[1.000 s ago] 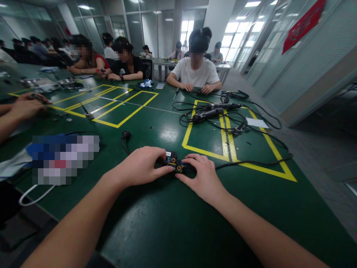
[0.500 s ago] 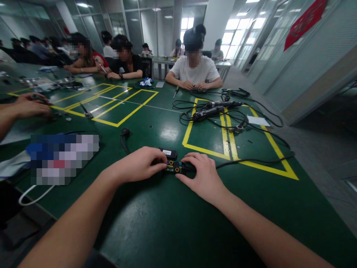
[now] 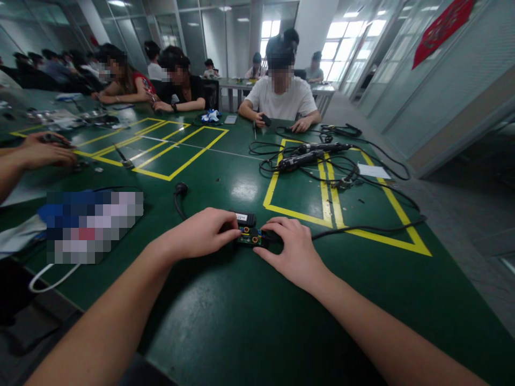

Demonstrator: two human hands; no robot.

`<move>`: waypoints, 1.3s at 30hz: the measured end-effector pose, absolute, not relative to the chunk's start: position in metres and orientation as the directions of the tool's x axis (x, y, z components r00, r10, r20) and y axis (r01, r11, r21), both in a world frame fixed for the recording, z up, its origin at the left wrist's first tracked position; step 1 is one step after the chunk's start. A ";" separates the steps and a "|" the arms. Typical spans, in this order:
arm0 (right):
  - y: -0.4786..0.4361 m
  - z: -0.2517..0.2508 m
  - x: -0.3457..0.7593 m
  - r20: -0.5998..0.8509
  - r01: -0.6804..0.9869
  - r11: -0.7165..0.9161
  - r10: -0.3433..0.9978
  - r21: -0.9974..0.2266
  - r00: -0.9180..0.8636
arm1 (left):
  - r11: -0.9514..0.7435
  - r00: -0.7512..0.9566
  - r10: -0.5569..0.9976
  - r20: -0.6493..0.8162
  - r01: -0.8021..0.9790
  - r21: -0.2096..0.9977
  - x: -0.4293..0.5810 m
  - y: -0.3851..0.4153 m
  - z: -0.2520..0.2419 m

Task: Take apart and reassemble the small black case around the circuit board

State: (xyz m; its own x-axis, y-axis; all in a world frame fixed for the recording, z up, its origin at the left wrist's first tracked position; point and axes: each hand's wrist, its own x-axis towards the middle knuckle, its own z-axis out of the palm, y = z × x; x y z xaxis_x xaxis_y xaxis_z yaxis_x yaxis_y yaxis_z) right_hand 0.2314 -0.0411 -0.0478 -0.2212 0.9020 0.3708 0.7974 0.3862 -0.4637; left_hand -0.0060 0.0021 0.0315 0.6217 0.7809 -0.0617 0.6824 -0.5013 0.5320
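- The left hand [image 3: 201, 233] is curled narrow, with its fingertips pinching the left end of a small circuit board [image 3: 250, 236].
- The right hand [image 3: 292, 249] is curled too and grips the board's right end.
- The board rests on the green surface [image 3: 241, 321] toward the near edge, just outside the near left corner of a yellow taped box [image 3: 269, 201].
- A black block [image 3: 246, 218] with a white label lies just behind the board.
- A black cable [image 3: 362, 231] runs from under the right hand toward the right edge.
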 end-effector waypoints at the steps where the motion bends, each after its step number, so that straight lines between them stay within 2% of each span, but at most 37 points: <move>1: -0.041 -0.048 0.231 0.371 0.798 0.385 0.902 -0.465 -0.219 | -0.499 0.624 0.778 -0.074 0.684 0.532 -0.006 0.002 0.032; 8: -0.041 -0.046 0.231 0.361 0.797 0.379 0.907 -0.470 -0.218 | -0.479 0.619 0.775 -0.128 0.707 0.521 -0.007 0.005 0.030; 15: -0.041 -0.047 0.232 0.366 0.802 0.388 0.902 -0.454 -0.228 | -0.485 0.588 0.804 -0.085 0.733 0.476 -0.007 0.005 0.025; 21: -0.042 -0.045 0.232 0.356 0.797 0.386 0.905 -0.464 -0.231 | -0.461 0.575 0.814 -0.083 0.727 0.509 -0.010 0.007 0.024; 31: -0.042 -0.044 0.232 0.342 0.796 0.373 0.913 -0.476 -0.223 | -0.516 0.625 0.779 -0.053 0.687 0.512 -0.014 0.008 0.028; 39: -0.041 -0.045 0.233 0.351 0.797 0.383 0.908 -0.468 -0.230 | -0.481 0.650 0.755 -0.086 0.638 0.601 -0.021 0.015 0.027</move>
State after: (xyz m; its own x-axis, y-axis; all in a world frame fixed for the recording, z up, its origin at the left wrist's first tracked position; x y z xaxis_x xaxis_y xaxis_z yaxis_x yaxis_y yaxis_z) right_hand 0.2331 -0.0411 -0.0450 -0.2302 0.9078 0.3506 0.7968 0.3826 -0.4676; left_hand -0.0205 0.0150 0.0273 0.6504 0.7547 -0.0857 0.6378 -0.4814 0.6013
